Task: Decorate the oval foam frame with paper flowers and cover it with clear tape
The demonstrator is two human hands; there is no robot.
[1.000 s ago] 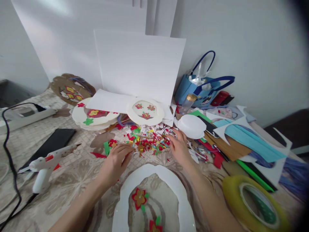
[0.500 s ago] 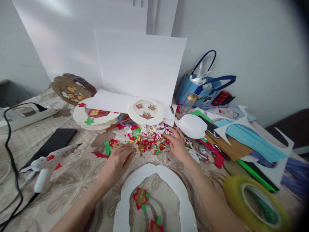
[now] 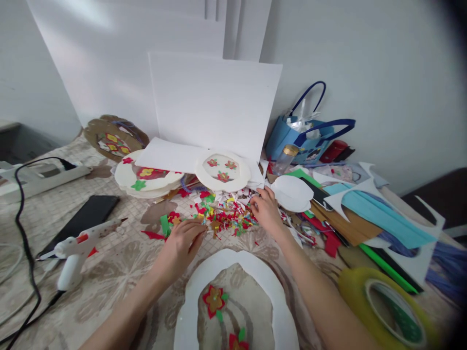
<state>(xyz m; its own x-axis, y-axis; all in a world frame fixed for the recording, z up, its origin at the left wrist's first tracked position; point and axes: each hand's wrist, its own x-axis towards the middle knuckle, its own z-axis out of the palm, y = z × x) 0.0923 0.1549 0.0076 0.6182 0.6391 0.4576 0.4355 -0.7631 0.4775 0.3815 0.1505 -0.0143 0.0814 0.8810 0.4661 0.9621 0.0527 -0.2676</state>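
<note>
My left hand [image 3: 183, 241] rests at the left front of a heap of coloured paper scraps [image 3: 233, 216]. Its fingers are pressed together at the tips; whatever they pinch is too small to make out. Over the right side of the heap, my right hand [image 3: 267, 214] has its fingers curled in, and what lies in them is hidden. Between my forearms lies a white scalloped frame [image 3: 189, 296] with a clear middle. On that middle sit a red and brown paper flower [image 3: 214, 300] with green leaves and a second flower [image 3: 238, 342], cut off by the lower edge.
At left lie a hot glue gun [image 3: 82, 248], a black phone-like slab [image 3: 82, 218] and a power strip [image 3: 44, 182]. Decorated frames [image 3: 126, 182] stack behind the heap. On the right are a tape roll [image 3: 346, 291], cut sheets [image 3: 386, 209], a jar [image 3: 286, 159] and a blue bag [image 3: 279, 138].
The fingers of my right hand have curled in more over the scraps. My left hand stays at nearly the same spot by the heap. The whole view has shifted slightly.
</note>
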